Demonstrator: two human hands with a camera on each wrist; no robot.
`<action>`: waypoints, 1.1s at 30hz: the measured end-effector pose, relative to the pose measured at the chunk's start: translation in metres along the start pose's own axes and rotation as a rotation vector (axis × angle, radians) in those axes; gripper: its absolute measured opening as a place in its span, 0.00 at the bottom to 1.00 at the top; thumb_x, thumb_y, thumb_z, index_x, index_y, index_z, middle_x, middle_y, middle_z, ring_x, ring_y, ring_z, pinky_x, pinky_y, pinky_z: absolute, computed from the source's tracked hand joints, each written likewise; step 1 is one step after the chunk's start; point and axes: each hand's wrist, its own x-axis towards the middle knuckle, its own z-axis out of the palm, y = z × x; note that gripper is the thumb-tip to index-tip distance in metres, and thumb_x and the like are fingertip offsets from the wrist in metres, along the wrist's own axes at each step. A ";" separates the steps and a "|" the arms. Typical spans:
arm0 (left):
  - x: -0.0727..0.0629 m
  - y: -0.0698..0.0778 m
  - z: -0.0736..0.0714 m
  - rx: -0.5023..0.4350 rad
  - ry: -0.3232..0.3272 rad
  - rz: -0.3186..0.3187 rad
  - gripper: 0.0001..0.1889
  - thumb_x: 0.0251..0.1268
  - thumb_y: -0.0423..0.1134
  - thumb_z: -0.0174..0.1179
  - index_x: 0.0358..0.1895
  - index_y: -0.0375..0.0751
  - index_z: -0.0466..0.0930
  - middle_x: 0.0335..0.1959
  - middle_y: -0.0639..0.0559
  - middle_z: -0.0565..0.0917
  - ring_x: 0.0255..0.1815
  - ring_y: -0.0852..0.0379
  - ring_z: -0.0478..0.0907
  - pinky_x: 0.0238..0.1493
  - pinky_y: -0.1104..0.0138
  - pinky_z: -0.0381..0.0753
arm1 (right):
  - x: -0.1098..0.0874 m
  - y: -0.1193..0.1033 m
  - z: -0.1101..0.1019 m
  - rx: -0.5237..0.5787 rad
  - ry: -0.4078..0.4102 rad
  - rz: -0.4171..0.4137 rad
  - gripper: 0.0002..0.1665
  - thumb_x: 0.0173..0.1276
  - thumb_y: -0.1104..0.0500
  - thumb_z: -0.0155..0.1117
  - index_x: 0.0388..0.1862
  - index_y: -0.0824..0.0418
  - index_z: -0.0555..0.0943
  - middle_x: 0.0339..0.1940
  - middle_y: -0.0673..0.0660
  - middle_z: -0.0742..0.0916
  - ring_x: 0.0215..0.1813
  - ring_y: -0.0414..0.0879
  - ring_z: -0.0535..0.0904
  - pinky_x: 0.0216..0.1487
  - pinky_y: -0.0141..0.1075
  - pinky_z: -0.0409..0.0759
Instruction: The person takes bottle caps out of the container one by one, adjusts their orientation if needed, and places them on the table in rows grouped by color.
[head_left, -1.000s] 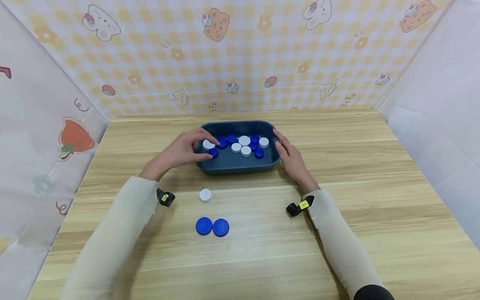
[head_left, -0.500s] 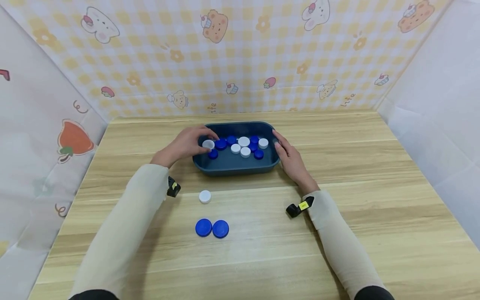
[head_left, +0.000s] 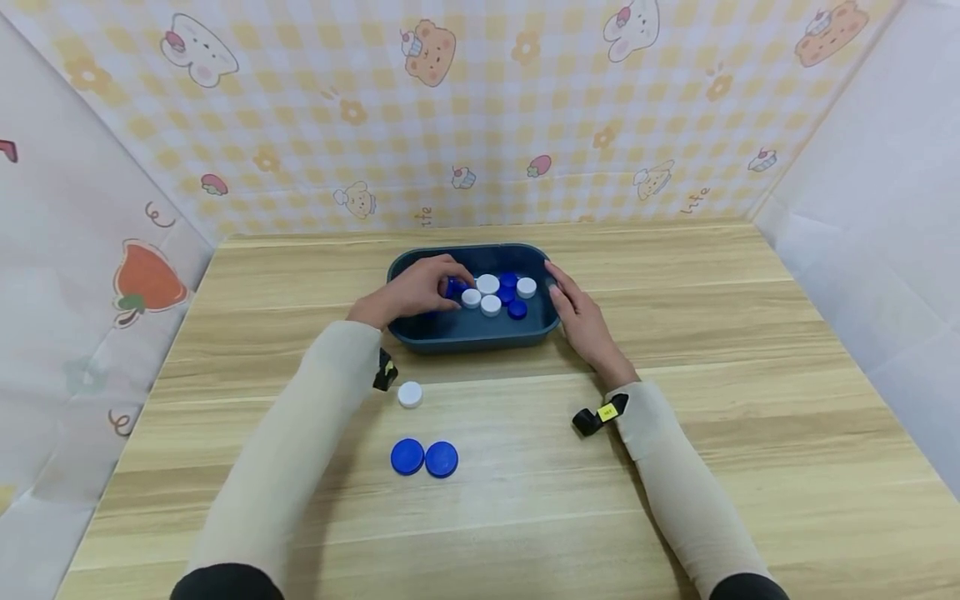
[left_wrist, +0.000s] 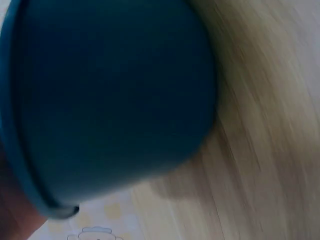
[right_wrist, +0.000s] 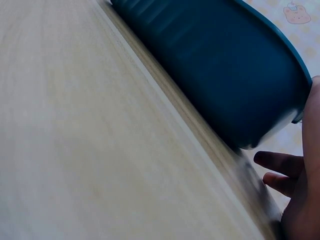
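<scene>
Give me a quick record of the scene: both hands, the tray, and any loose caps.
left hand: in the tray, fingers by blue caps; grip unclear
right hand: holds the tray's right end
tray: dark blue, on the table, white caps and blue caps inside
loose caps: one white cap; nearer the person, two blue lids side by side

Bright, even light fills the head view, with a pale sheen on the tabletop point(head_left: 517, 442) in front of the tray point(head_left: 472, 342) and a soft shadow along the left sleeve point(head_left: 281, 450). The left wrist view is dim and heavily blurred, the wood beside the tray smeared into streaks. The right wrist view is cool and soft, with whitish glare at the tray's lower corner.
</scene>
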 end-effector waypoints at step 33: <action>0.017 -0.005 0.025 0.032 -0.077 -0.019 0.17 0.60 0.31 0.65 0.51 0.50 0.77 0.48 0.52 0.76 0.42 0.51 0.71 0.49 0.61 0.73 | 0.000 0.000 0.000 0.000 0.001 -0.014 0.27 0.77 0.42 0.41 0.74 0.39 0.61 0.72 0.47 0.66 0.71 0.46 0.61 0.68 0.48 0.58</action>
